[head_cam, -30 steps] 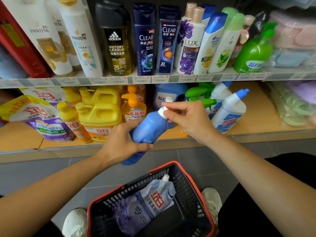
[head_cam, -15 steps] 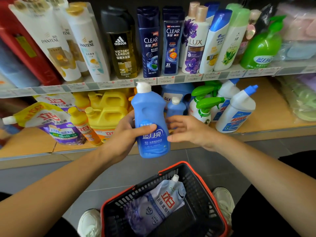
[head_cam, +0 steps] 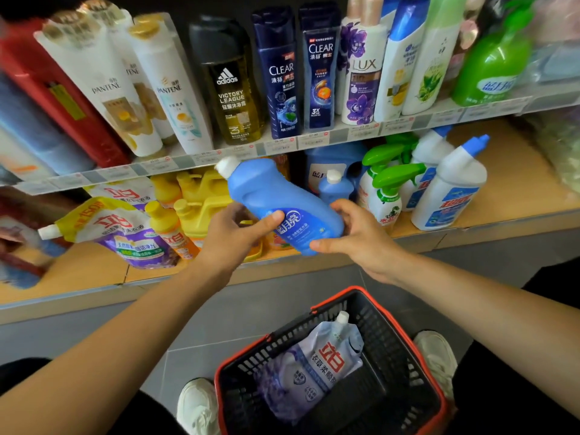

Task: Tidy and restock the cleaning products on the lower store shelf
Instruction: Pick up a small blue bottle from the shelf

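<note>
One blue bottle (head_cam: 282,202) with a white cap, held in the air in front of the lower shelf (head_cam: 518,189). It is tilted, cap up-left, base down-right. The left hand (head_cam: 232,233) grips its middle, thumb across the label. The right hand (head_cam: 354,237) holds the base end, thumb underneath, fingers behind. Both hands grasp the same bottle.

Lower shelf, counted:
- one small blue bottle (head_cam: 334,186) just behind the held one
- one big blue jug (head_cam: 326,161) further back
- two green-trigger spray bottles (head_cam: 386,189)
- two white bottles with angled blue caps (head_cam: 452,186)
- at least two yellow jugs (head_cam: 201,196), partly hidden by the left hand
- one orange bottle with a yellow cap (head_cam: 169,227) in front of the jugs
- two refill pouches (head_cam: 122,233) lying at the left
- blurred packs at the right end, contents not readable

Upper shelf (head_cam: 94,175): a row of upright shampoo and wash bottles. These include two dark blue bottles (head_cam: 279,73), one black-capped bottle (head_cam: 232,86) and one green pump bottle (head_cam: 489,64). Price tags run along its edge.

Below: one black basket (head_cam: 392,337) with a red rim, with one pouch (head_cam: 317,362) lying inside. Two white shoes (head_cam: 197,406), one on each side of the basket.

Surface: the lower shelf is a light wood board. The floor (head_cam: 238,312) is grey tile. The setting is a store aisle.
</note>
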Available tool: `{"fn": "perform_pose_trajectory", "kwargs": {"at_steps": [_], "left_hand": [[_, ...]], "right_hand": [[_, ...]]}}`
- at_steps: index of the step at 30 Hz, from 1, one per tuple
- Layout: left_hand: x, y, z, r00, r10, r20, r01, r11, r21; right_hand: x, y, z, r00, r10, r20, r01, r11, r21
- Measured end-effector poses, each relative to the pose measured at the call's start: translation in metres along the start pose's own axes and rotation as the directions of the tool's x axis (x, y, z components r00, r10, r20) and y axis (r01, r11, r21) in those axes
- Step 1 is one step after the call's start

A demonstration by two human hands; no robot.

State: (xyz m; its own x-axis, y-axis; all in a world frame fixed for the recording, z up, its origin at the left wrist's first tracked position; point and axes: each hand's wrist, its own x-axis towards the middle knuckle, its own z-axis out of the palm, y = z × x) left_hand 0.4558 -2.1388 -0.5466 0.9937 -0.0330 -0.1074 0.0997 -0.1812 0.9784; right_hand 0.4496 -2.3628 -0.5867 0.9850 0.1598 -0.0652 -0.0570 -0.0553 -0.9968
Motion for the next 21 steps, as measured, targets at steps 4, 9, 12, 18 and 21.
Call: {"fn": "perform_pose_trajectory", "kwargs": {"at_steps": [4,9,12,18,21], "left_hand": [[-0.005,-0.008,-0.009,0.993,0.002,-0.116,0.023,0.978,0.208],[-0.007,-0.013,-0.018,0.825,0.554,-0.112,-0.355,0.663,0.659],[0.001,-0.013,-0.026,0.725,0.683,0.091,-0.495,0.424,0.759],[0.008,-0.009,-0.035,0.815,0.452,0.362,-0.578,0.608,0.544],[0.006,-0.008,-0.033,0.804,0.474,0.359,-0.594,0.621,0.512]], "right_hand": [[0.006,-0.008,-0.010,0.995,-0.090,-0.047,0.090,0.996,-0.011],[0.008,-0.014,-0.019,0.980,-0.198,-0.003,0.195,0.966,-0.172],[0.008,-0.021,-0.024,0.972,-0.228,0.053,0.234,0.950,-0.208],[0.006,-0.033,-0.031,0.954,-0.270,0.128,0.293,0.927,-0.234],[0.005,-0.035,-0.031,0.945,-0.295,0.142,0.322,0.912,-0.253]]}}
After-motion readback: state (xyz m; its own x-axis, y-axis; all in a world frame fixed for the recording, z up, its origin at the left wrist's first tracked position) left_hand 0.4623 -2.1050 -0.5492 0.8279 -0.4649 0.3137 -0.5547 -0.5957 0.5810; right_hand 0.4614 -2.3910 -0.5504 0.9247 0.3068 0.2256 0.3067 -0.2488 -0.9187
